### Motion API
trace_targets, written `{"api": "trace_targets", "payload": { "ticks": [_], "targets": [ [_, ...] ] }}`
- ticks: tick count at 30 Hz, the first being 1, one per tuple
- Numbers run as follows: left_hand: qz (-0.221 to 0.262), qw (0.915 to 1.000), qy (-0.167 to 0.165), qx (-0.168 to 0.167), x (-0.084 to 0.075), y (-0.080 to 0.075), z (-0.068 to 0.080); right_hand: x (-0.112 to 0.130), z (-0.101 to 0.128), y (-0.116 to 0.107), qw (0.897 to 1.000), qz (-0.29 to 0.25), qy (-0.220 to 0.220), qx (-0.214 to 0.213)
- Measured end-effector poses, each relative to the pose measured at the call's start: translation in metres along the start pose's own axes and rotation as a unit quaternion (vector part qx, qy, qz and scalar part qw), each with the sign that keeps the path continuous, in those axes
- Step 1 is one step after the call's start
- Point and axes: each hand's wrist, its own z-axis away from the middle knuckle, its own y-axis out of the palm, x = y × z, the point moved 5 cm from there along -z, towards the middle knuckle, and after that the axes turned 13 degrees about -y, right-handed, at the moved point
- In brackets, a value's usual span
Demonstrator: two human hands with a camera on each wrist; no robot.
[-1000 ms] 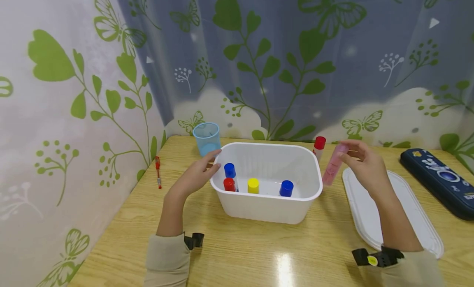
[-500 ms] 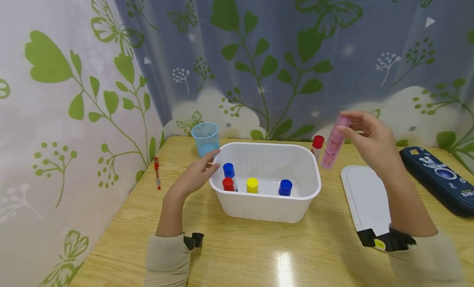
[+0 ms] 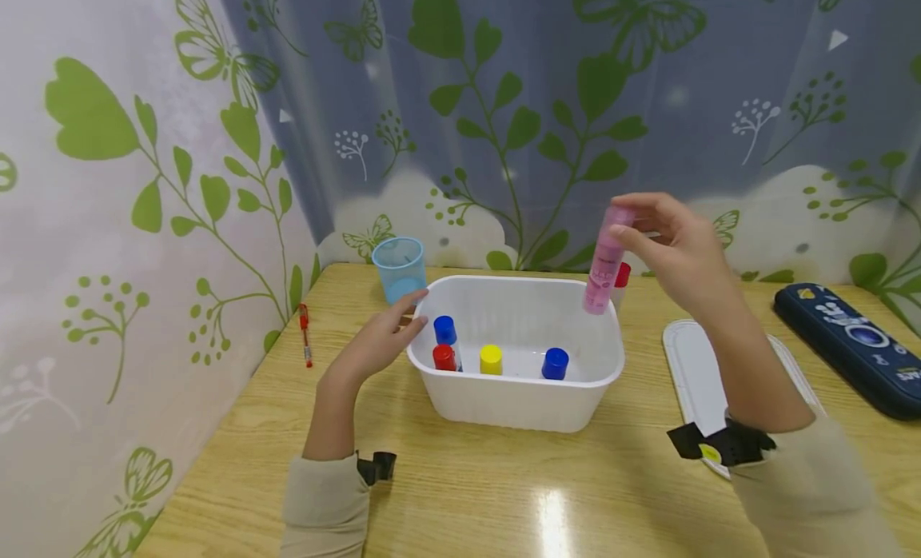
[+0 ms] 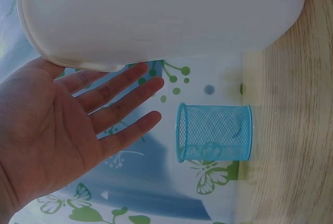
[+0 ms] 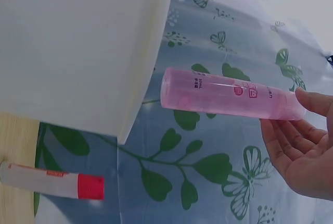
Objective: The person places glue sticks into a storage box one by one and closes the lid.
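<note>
Fingers [image 3: 633, 232] pinched the pink tube [image 3: 603, 262], had lifted it over the bin [image 3: 518, 410]; left hand [image 3: 381, 342] flat against the wall, bracing.

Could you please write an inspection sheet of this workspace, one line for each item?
Surface: wooden table, glossy, with a light reflection near the front edge.
Job's things: pink tube held above the white bin; in the bin stand two blue-capped, one red-capped and one yellow-capped tube.
Clutter: blue mesh cup, red pen, white lid, dark pencil case, red-capped tube behind the bin.
Grippers: right hand pinches the pink tube's top; left hand, fingers straight, rests at the bin's left rim.
Cables: nothing seen.
Surroundings: curtains with leaves and butterflies.
</note>
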Motion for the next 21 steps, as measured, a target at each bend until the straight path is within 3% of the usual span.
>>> {"api": "trace_targets", "payload": {
  "ticks": [21],
  "targets": [
    [-0.004,1.0,-0.004,-0.005,0.001,-0.001,-0.002,0.012,-0.016,0.07,0.997,-0.049,-0.016,0.051]
  ]
}}
